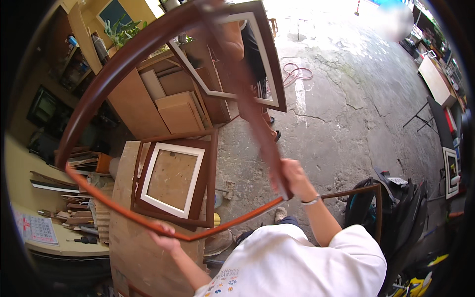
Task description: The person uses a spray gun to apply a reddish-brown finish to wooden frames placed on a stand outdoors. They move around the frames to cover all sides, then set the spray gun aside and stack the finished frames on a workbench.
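Observation:
A large, empty brown wooden picture frame (106,74) is raised in front of me, tilted, its far part blurred. My left hand (166,238) is closed round its lower rail, left of the near corner. My right hand (295,179) is closed at its right corner, where two rails meet. Below the raised frame, on the worktable (126,237), lies a dark brown frame (211,168). A smaller white frame (198,180) lies within it, with bare board showing through its opening.
Beyond, a person (235,42) stands behind another brown frame with a white inner border (278,94). Wooden panels (180,111) lean at the left. Wood offcuts (79,210) sit on a shelf. A black motorbike (405,208) stands close on my right. A hose (299,72) lies on the concrete floor.

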`<action>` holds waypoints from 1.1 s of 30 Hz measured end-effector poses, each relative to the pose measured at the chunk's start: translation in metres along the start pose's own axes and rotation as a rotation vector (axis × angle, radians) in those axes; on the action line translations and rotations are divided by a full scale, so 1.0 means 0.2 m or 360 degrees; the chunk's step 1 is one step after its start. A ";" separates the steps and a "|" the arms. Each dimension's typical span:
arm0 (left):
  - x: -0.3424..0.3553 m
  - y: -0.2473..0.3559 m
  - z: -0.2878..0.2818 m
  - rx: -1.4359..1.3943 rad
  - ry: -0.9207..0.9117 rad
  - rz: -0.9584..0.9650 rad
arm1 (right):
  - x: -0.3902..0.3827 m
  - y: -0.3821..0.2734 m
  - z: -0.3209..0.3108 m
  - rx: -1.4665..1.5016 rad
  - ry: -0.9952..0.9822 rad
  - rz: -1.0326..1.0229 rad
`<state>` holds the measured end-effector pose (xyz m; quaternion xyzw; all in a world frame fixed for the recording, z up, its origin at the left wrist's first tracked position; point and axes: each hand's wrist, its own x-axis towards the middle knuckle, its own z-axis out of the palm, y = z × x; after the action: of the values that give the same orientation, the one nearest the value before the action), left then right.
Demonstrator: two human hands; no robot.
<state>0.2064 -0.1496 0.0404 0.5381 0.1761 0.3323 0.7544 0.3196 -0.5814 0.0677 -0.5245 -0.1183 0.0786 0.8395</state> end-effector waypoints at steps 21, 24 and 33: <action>-0.45 -0.95 2.91 0.0251 -0.2240 -0.0131 | -1.14 -0.49 -1.23 0.0106 0.0816 -0.1089; -0.52 -1.39 3.20 0.0323 -0.1710 0.0673 | -0.92 -0.60 -1.27 0.0145 0.0877 -0.0946; -0.41 -2.41 3.21 0.1163 -0.2569 -0.0541 | 0.29 -0.59 -1.94 -0.0899 0.2053 -0.0143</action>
<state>0.6982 -0.7475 -0.1850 0.7806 -0.2352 -0.3391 0.4694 0.4846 -0.9520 0.0166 -0.6590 0.3655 -0.3163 0.5763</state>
